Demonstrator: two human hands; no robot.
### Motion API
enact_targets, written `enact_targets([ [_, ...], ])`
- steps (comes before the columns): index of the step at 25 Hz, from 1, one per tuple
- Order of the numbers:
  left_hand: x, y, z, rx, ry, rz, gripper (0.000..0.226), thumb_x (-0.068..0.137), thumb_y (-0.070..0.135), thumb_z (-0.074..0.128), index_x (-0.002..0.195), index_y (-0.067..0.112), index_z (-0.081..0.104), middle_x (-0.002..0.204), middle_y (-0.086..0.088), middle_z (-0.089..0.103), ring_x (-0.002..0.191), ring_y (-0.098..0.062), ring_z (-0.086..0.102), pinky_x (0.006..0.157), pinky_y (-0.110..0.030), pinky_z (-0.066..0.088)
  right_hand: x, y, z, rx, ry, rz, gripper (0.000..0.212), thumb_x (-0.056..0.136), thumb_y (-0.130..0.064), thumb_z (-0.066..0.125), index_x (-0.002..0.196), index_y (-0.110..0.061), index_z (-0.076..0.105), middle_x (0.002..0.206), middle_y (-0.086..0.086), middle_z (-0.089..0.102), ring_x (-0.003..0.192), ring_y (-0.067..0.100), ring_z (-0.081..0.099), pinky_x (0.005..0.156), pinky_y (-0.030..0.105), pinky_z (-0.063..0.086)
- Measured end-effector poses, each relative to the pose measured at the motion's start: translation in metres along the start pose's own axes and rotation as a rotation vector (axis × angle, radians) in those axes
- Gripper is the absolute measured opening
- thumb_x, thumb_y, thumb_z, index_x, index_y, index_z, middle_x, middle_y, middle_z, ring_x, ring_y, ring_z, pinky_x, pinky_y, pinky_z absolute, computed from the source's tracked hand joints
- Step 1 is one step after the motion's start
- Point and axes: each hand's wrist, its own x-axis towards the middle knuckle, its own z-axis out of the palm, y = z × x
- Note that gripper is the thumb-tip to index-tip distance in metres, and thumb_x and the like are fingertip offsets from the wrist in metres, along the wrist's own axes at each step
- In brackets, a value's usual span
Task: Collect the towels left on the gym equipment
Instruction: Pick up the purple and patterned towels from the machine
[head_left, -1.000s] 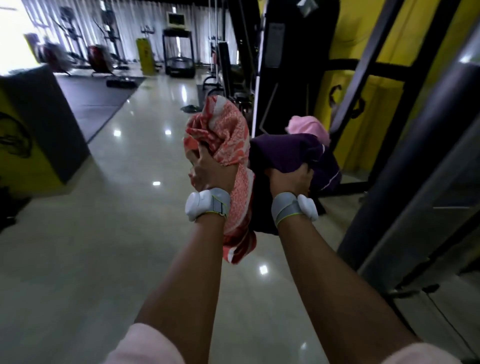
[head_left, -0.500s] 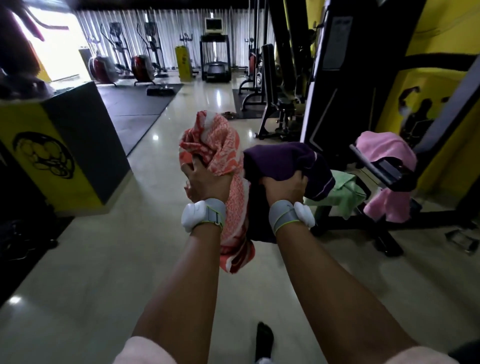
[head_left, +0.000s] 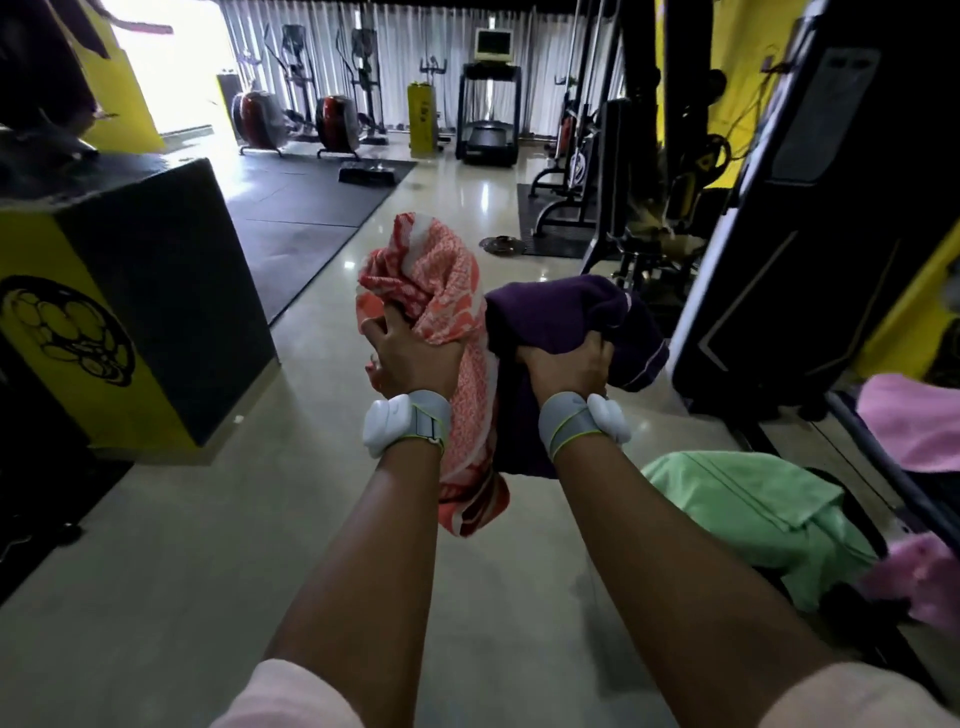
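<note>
My left hand (head_left: 413, 353) grips a bunched orange-and-white patterned towel (head_left: 441, 291), whose tail hangs down past my wrist. Beside it my right hand (head_left: 569, 364) grips a dark purple towel (head_left: 566, 306). Both are held out in front of me at chest height. A light green towel (head_left: 748, 504) lies on a machine seat at the lower right, just under my right forearm. A pink towel (head_left: 914, 415) is draped over a machine part at the right edge, with more pink cloth (head_left: 919, 582) hanging below it.
A black-and-yellow box (head_left: 130, 306) stands on the left. A tall black weight machine (head_left: 810, 218) rises on the right. A glossy tiled aisle (head_left: 457, 197) runs ahead to a treadmill (head_left: 488, 114), with dark mats (head_left: 306, 208) on its left.
The view has swung left and moved forward. The green and pink towels slid from mid-right to the lower right, closer to me. Both hands keep the same hold on their towels.
</note>
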Motion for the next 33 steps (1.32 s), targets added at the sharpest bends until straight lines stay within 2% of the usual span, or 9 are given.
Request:
enact_targets([
  [4,0.118,-0.037,0.061,-0.036,0.007,-0.002,0.075,0.068,0.039,0.078,0.131,0.018,0.044,0.128,-0.012,0.043,0.105,-0.041,0.057,0.098,-0.05,0.044,0.088,-0.009,0.106,0.018,-0.018,-0.02,0.081,0.061,-0.029,0.078,0.131,-0.011,0.042,0.136,0.004,0.042,0.117,0.034,0.051,0.101,0.05,0.039],
  [16,0.507,-0.095,0.242,-0.019,-0.066,0.019,0.079,0.067,0.046,0.077,0.133,0.02,0.041,0.129,-0.011,0.043,0.107,-0.042,0.057,0.1,-0.051,0.042,0.366,-0.09,0.422,0.076,0.053,0.029,0.078,0.06,-0.029,0.079,0.128,-0.013,0.046,0.132,0.004,0.045,0.11,0.033,0.055,0.092,0.044,0.045],
  [20,0.639,-0.115,0.315,0.006,-0.024,0.043,0.077,0.068,0.043,0.077,0.133,0.019,0.042,0.129,-0.011,0.043,0.106,-0.041,0.057,0.098,-0.049,0.044,0.478,-0.11,0.538,0.079,0.016,0.029,0.078,0.061,-0.031,0.079,0.129,-0.012,0.045,0.133,0.004,0.044,0.111,0.034,0.054,0.095,0.046,0.043],
  [23,0.75,-0.128,0.367,0.021,0.018,0.009,0.078,0.068,0.045,0.076,0.133,0.02,0.041,0.129,-0.011,0.043,0.107,-0.042,0.057,0.098,-0.051,0.044,0.569,-0.144,0.627,0.068,-0.072,0.012,0.078,0.061,-0.029,0.079,0.129,-0.011,0.045,0.134,0.006,0.044,0.113,0.035,0.054,0.095,0.045,0.041],
  [28,0.896,-0.157,0.409,0.041,0.123,-0.076,0.081,0.067,0.044,0.077,0.136,0.021,0.04,0.134,-0.011,0.04,0.112,-0.04,0.055,0.098,-0.053,0.043,0.664,-0.19,0.752,0.023,-0.182,-0.023,0.076,0.064,-0.029,0.078,0.131,-0.014,0.045,0.135,0.003,0.043,0.112,0.033,0.054,0.094,0.044,0.039],
  [33,1.086,-0.208,0.481,0.031,0.19,-0.078,0.078,0.067,0.042,0.077,0.133,0.019,0.041,0.131,-0.012,0.041,0.111,-0.041,0.055,0.096,-0.048,0.045,0.78,-0.222,0.932,0.094,-0.214,-0.024,0.078,0.067,-0.027,0.076,0.135,-0.014,0.04,0.137,0.005,0.042,0.115,0.033,0.053,0.093,0.04,0.041],
])
